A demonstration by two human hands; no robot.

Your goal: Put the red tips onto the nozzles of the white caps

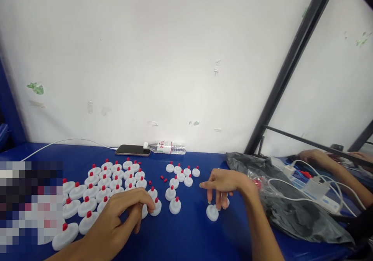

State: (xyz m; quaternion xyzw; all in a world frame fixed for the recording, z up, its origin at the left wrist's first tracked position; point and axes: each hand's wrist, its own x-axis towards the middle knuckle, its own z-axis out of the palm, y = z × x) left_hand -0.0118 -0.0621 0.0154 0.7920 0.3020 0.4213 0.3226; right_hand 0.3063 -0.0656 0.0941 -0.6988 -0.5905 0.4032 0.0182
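Observation:
My left hand (125, 214) is curled at the right edge of a large group of white round caps with red tips (91, 191). Its index finger reaches beside the red tip of a cap (156, 207), and a partly hidden white cap (145, 211) sits between its bent fingers. My right hand (223, 185) hovers to the right, index finger stretched left and the other fingers apart, pointing down. Under those fingers lies a white cap (212, 213) with no red tip showing; another is mostly hidden behind them. Between the hands stand several red-tipped caps (175, 205).
Small loose red tips (165, 180) lie mid-table. A phone (132, 149) and a plastic water bottle (167, 148) rest against the wall. At right are a dark plastic bag (303, 218), a power strip (317, 195) with white cables, and a black slanted frame bar (287, 66).

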